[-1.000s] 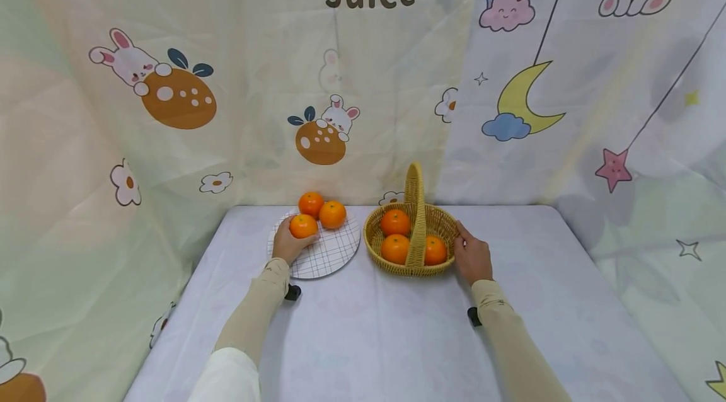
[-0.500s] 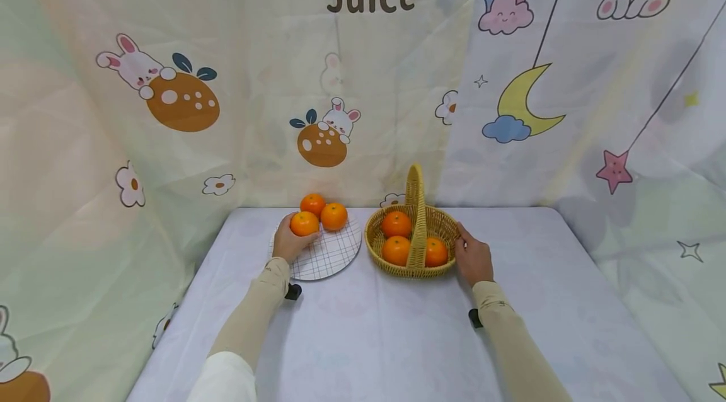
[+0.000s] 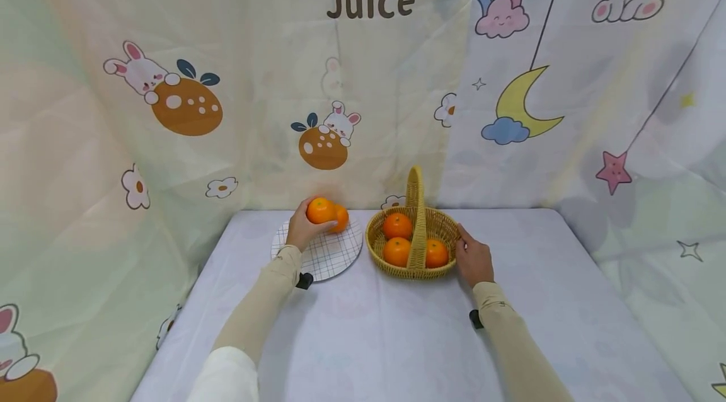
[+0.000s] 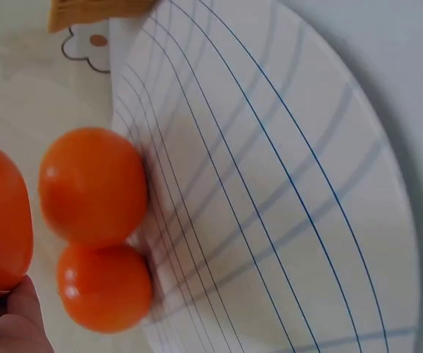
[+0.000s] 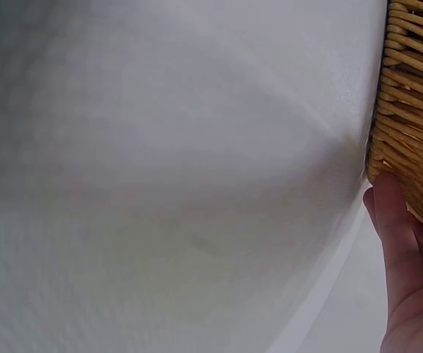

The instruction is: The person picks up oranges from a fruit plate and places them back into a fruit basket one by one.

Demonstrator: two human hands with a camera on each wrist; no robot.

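- While the left hand (image 3: pixel 302 227) grips an orange (image 3: pixel 320 210) left of centre in the head view, the right hand (image 3: pixel 475 260) holds the right rim of a wicker basket (image 3: pixel 397 271).
- Left fingers: curled round the fruit, thumb on its lower right side.
- Right fingers: bent at the rim; right wrist view shows fingertips touching the weave at the right edge, the rest of the grasp partly hidden.
- Held orange: above the round grid-lined plate (image 3: pixel 336 257); at far left of the left wrist view, with a gap between it and the upper orange (image 4: pixel 93 187).
- That upper orange touches a lower orange (image 4: pixel 104 288); both rest on the plate, left of centre in that view.
- Basket: upright, just right of the plate, handle (image 3: pixel 416 206) standing. Contents: a rear orange (image 3: pixel 397 225), a front-left orange (image 3: pixel 395 252) and a front-right orange (image 3: pixel 438 253).
- Surroundings: white-covered table (image 3: pixel 374 339) across the lower frame; printed curtain (image 3: pixel 391 74) behind, "Juice" lettering (image 3: pixel 371 2) at top centre.
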